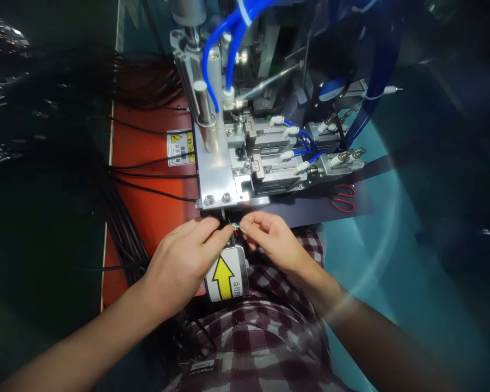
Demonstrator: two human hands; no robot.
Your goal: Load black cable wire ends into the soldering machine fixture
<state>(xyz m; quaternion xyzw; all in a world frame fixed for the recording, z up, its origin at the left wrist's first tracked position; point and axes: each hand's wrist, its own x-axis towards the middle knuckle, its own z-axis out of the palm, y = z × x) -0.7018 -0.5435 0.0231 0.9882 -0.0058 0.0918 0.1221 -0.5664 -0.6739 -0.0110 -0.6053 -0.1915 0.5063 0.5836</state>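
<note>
Thin coloured wires [236,226], red and greenish among them, fan out between my two hands just below the machine's front edge. My left hand [183,256] is closed, thumb and fingers pinching the wires' left side, where a cable seems to end; the fingers hide most of it. From the right, my right hand [269,237] pinches the tips of the wires between thumb and forefinger. Beneath the hands sits a white cylindrical housing [239,267] with a yellow arrow label. Close above is the metal plate [218,185] of the machine, with two bolts.
Pneumatic cylinders [273,174] with blue air hoses [232,38] fill the machine's top. Red-handled scissors [343,197] lie to the right. Black cables [124,218] run across an orange surface [147,212] at left, near a warning label [180,148]. Checked cloth [253,332] covers my lap.
</note>
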